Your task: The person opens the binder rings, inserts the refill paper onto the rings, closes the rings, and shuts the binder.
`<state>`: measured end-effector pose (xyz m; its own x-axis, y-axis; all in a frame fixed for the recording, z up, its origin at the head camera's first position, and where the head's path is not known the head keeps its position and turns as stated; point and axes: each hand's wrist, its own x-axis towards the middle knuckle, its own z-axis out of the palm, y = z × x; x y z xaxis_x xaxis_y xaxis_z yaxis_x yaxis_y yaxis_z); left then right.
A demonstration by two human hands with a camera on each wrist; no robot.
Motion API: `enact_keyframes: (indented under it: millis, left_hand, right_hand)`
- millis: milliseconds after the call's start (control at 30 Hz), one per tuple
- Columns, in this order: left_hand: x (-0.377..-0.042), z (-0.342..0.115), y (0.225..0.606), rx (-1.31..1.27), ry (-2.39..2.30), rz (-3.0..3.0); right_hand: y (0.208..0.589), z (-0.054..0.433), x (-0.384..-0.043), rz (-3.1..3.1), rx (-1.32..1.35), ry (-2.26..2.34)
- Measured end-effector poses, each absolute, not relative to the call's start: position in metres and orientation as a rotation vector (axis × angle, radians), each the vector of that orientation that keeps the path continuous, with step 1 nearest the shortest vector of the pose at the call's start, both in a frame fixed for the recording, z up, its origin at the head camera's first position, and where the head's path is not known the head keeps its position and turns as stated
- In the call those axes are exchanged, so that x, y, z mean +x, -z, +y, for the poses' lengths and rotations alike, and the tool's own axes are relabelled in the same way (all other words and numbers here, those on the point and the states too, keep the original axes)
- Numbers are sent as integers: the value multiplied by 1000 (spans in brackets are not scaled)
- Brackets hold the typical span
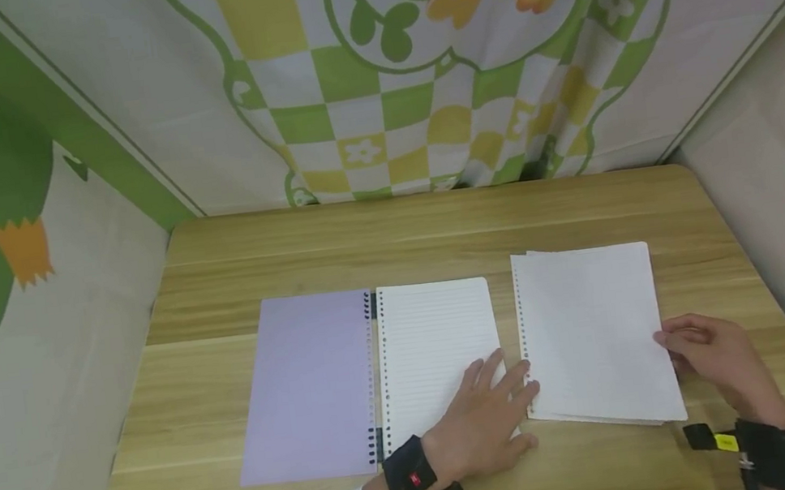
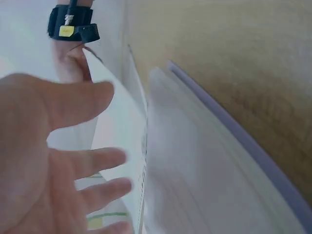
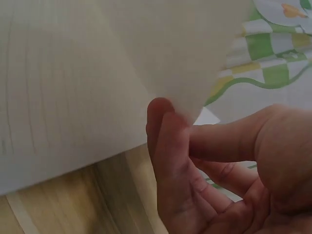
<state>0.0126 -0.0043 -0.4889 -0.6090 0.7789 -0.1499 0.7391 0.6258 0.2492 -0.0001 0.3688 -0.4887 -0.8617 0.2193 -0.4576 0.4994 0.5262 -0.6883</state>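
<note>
Two hands [image 1: 484, 423] [image 1: 721, 356], two wrist straps [image 1: 407, 472] [image 1: 784, 452], one purple cover [image 1: 312, 385], one lined pad [image 1: 437, 338], one white sheet stack [image 1: 586, 327], one table [image 1: 428, 234]

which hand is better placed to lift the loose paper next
Probably the right hand: it pinches the loose paper by its right edge, while the left hand is spread over the notebook, gripping nothing.
</note>
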Motion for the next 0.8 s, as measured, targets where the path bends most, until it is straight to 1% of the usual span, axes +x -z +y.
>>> enact_keyframes:
  millis: [100,200,400,533,800]
  left_hand:
    - [6,-5,490,1206,-445,2614]
    - [-1,-7,488,1119,-716,2581]
    - [-13,-17,481,765,-1208,2281]
    - [-19,-24,478,569,-1405,2075]
    - [-26,-40,485,301,-1642,1931]
  right_hand:
    - [491,371,1,2395,586,1359]
    - [492,372,3,2350,564,1442]
    - [491,366,5,2173,539,1674]
    - [489,354,5,2171,489,1675]
    - [487,318,3,2122,422,1664]
